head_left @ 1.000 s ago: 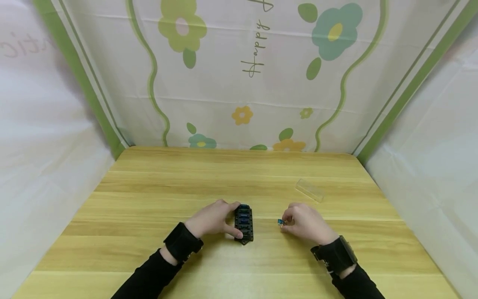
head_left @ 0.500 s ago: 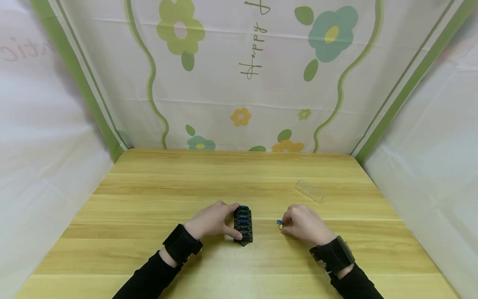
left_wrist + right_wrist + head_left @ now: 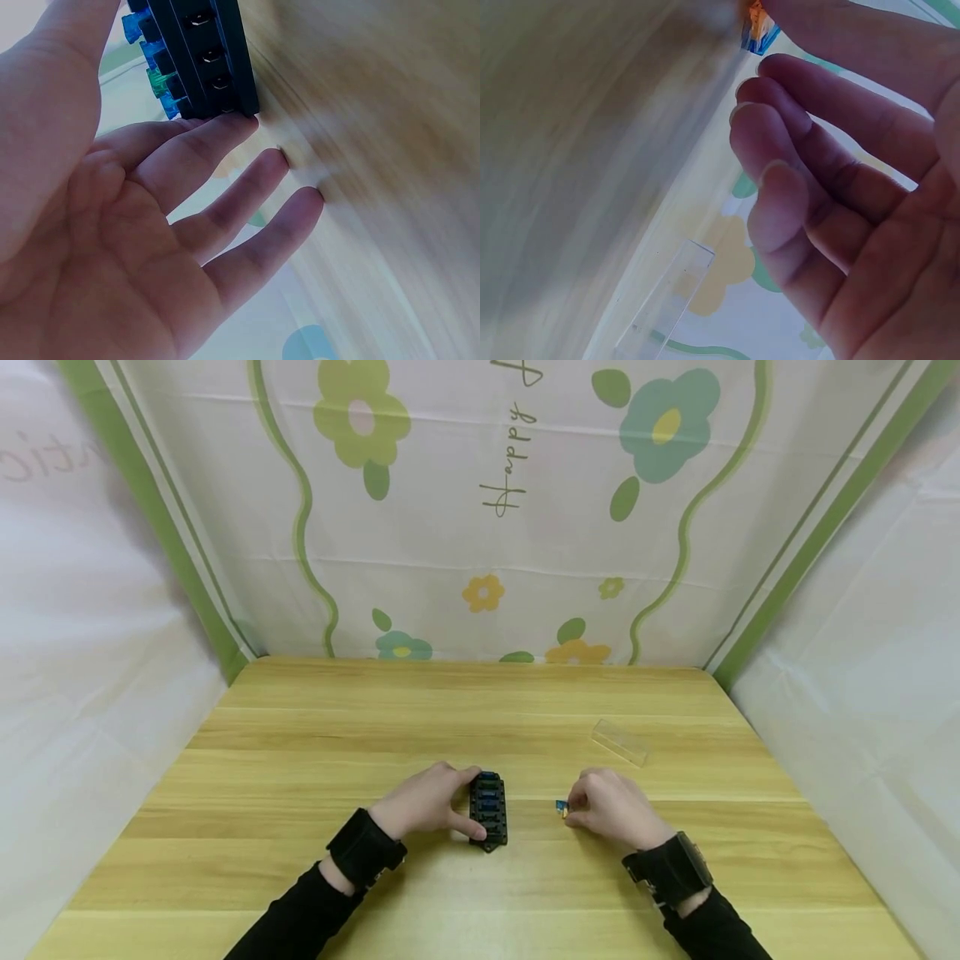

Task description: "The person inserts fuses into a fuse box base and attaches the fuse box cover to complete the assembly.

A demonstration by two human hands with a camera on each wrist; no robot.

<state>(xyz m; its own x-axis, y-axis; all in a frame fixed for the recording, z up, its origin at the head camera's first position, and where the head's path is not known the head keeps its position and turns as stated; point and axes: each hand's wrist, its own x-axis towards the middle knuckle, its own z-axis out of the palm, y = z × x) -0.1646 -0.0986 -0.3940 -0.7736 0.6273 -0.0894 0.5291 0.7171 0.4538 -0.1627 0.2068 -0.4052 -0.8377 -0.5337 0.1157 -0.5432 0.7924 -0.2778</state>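
Left grip (image 3: 422, 802) pinches black slotted block (image 3: 492, 806) lengthwise
Right grip (image 3: 611, 808) curled in, nearly closed, at blue-and-orange piece (image 3: 562, 809); hold unclear

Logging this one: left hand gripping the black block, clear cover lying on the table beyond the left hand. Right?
Not quite: the head view shows the clear cover lying beyond the right hand. The left hand is indeed gripping the black block.

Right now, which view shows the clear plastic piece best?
The head view: the clear plastic piece lies wholly in frame. Right wrist cuts it off at the bottom; left wrist doesn't show it.
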